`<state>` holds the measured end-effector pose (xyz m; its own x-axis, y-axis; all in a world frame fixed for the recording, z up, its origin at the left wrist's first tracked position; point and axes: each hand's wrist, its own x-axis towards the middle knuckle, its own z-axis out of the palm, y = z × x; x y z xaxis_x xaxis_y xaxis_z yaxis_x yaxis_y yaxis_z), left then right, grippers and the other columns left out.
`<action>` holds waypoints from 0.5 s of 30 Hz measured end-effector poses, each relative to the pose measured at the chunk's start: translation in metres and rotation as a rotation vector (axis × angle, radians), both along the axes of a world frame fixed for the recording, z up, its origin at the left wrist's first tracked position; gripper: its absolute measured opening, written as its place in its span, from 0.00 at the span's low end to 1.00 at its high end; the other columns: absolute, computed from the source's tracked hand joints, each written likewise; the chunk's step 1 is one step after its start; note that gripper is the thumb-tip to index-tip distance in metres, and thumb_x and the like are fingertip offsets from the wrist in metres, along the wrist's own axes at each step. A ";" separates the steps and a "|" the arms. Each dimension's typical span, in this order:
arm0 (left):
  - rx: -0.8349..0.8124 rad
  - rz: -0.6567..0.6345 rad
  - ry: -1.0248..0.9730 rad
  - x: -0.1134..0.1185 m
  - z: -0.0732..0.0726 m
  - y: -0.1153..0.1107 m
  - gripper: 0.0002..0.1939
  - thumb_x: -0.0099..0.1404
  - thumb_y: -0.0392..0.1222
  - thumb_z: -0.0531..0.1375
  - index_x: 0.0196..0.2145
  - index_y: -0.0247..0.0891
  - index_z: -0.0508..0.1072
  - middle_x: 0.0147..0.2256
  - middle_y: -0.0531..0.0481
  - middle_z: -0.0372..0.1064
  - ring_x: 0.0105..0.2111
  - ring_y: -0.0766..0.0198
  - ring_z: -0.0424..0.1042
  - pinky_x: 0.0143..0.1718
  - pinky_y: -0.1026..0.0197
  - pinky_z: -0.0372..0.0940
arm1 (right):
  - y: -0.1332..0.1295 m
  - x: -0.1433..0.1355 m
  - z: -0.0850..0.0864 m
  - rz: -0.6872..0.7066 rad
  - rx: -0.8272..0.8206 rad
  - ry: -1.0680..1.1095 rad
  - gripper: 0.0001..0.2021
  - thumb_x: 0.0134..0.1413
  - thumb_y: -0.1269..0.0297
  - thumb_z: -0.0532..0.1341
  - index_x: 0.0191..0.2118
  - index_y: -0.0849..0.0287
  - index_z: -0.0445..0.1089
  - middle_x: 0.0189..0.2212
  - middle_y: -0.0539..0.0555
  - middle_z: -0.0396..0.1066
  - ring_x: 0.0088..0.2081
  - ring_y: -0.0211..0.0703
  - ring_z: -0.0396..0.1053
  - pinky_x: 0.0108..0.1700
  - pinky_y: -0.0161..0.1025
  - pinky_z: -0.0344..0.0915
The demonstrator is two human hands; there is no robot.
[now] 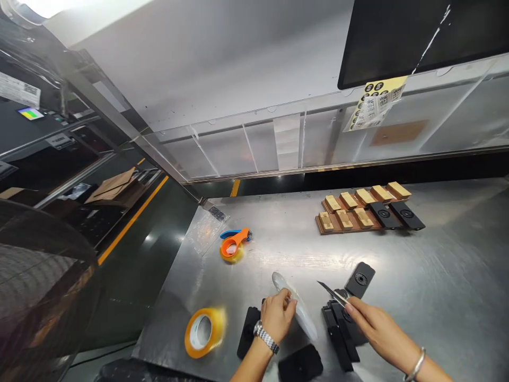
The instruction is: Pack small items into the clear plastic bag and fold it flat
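My left hand grips a clear plastic bag that slants across the metal table. My right hand pinches slim metal tweezers, whose tip points left toward the bag. Under the right hand lies a stack of black flat parts, and one black part with a round recess sits just beyond it. More black parts lie beside and below my left wrist.
A yellow tape roll stands at the near left. An orange tape dispenser lies farther back, by a clear bag. At the back right are rows of tan blocks on brown bases and two black plates. The table's left edge drops to the floor.
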<state>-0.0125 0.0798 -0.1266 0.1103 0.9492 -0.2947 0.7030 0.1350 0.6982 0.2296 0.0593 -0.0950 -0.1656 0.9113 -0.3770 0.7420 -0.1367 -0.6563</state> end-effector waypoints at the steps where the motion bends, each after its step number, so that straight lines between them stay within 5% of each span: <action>1: -0.037 -0.003 -0.076 -0.001 0.000 -0.001 0.11 0.61 0.45 0.52 0.32 0.40 0.72 0.16 0.57 0.64 0.18 0.66 0.65 0.25 0.63 0.58 | -0.002 -0.003 -0.007 -0.037 -0.009 0.115 0.16 0.60 0.52 0.43 0.27 0.54 0.56 0.19 0.47 0.61 0.23 0.43 0.64 0.29 0.39 0.58; 5: -0.122 -0.028 -0.352 -0.009 -0.009 -0.004 0.16 0.61 0.46 0.51 0.34 0.35 0.75 0.25 0.50 0.68 0.25 0.66 0.68 0.29 0.63 0.62 | -0.003 -0.021 -0.026 -0.078 -0.031 0.383 0.15 0.58 0.51 0.47 0.32 0.57 0.61 0.22 0.47 0.61 0.22 0.39 0.63 0.26 0.37 0.61; 8: -0.061 -0.068 -0.381 -0.012 -0.016 -0.006 0.15 0.60 0.46 0.54 0.36 0.35 0.76 0.30 0.47 0.69 0.31 0.63 0.68 0.36 0.61 0.63 | 0.005 -0.041 -0.028 -0.036 0.019 0.479 0.13 0.55 0.54 0.51 0.35 0.58 0.63 0.29 0.51 0.67 0.32 0.43 0.67 0.36 0.39 0.65; 15: 0.119 -0.052 -0.244 -0.005 -0.023 -0.017 0.08 0.60 0.40 0.57 0.30 0.37 0.76 0.31 0.48 0.72 0.32 0.61 0.69 0.35 0.61 0.60 | 0.045 -0.071 -0.023 0.329 0.093 0.617 0.17 0.48 0.70 0.52 0.45 0.59 0.68 0.37 0.54 0.73 0.39 0.43 0.70 0.44 0.39 0.65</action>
